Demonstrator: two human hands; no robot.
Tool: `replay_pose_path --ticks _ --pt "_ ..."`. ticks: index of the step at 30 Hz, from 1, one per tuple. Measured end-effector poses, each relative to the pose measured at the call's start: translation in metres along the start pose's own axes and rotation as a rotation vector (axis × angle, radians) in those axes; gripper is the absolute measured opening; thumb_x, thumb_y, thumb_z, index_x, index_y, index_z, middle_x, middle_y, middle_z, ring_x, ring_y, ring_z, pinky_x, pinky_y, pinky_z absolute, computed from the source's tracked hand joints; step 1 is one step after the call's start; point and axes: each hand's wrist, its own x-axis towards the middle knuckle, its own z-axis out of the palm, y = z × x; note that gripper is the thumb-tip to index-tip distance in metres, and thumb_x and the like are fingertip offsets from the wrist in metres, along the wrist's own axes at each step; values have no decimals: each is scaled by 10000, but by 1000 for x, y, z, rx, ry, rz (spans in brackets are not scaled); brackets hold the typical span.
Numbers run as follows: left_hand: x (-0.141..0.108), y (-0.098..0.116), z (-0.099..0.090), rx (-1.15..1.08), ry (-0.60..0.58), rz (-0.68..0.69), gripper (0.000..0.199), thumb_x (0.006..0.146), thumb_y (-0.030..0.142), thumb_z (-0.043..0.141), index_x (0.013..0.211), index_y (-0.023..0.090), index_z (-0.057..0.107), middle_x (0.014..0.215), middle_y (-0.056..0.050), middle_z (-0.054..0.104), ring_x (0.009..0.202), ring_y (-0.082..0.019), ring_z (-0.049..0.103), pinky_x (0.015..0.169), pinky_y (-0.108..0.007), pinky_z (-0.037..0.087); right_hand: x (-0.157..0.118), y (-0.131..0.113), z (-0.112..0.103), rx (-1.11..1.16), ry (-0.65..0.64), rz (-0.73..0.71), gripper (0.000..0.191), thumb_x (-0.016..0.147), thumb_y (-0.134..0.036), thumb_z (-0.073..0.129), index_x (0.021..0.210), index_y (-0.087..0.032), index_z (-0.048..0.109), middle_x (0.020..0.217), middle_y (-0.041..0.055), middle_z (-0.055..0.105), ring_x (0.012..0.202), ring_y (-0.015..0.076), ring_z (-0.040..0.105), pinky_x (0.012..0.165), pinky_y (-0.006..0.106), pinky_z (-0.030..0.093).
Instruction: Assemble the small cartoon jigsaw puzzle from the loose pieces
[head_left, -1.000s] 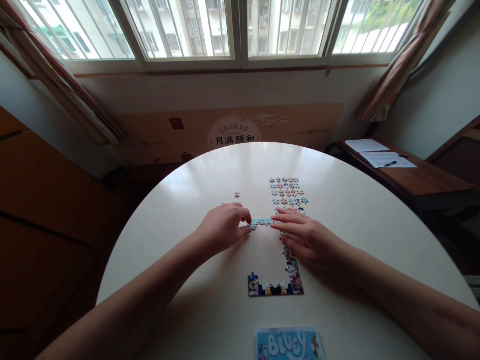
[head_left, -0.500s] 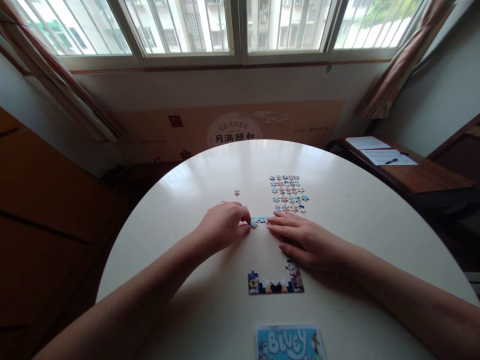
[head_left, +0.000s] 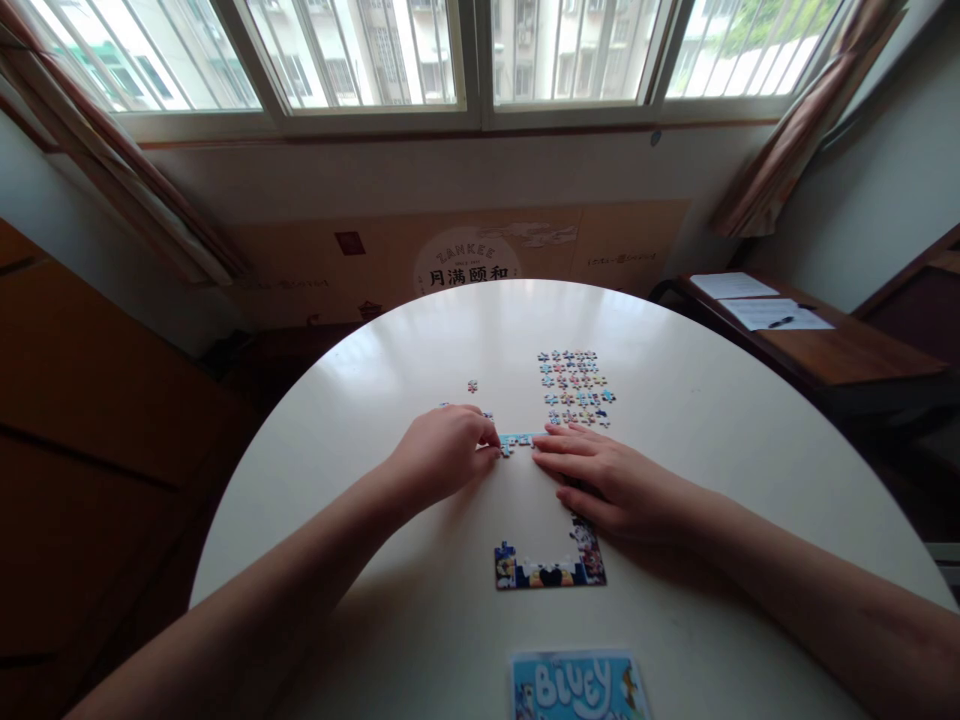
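Observation:
My left hand (head_left: 448, 448) has its thumb and fingertips pinched at the left end of the light blue top strip (head_left: 519, 440) of a puzzle border; what lies between the fingertips is too small to tell. My right hand (head_left: 600, 470) lies flat with fingers apart over the strip's right end and the border's right side, partly covering both. Nearer to me, the joined bottom part (head_left: 551, 577) of the border shows dark blue, yellow and white pieces. Loose puzzle pieces (head_left: 574, 380) lie in rows beyond my right hand.
A single piece (head_left: 472, 386) lies beyond my left hand, with others partly hidden behind that hand. A blue Bluey box (head_left: 577, 685) is at the near edge of the round white table (head_left: 675, 620). Papers (head_left: 776, 314) and a pen rest on a wooden side table at right.
The view has shifted very slightly. Both hands keep nearly the same place and pose.

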Motion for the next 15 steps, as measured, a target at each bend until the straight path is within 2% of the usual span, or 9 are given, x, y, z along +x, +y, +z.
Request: replay_pose_path --ticks 6,10,15 --pt "0 -1 1 34 52 43 170 866 243 625 851 260 794 943 -23 757 822 -204 676 675 -298 469 0 0 1 -14 2 -3 474 998 -310 524 1465 -225 530 1543 92 502 1484 316 373 1218 588 311" --pt "2 -5 4 16 158 39 179 891 228 593 879 228 771 950 -35 756 803 -193 675 667 -293 469 -1 1 1 -12 18 -8 475 997 -314 531 1465 -234 532 1537 98 508 1481 322 378 1213 605 309" --pt "6 -8 12 39 195 34 159 898 335 631 875 218 736 913 -30 734 746 -181 641 623 -287 427 -2 2 1 -43 13 -20 466 994 -293 529 1454 -217 546 1532 100 514 1480 327 377 1215 598 311"
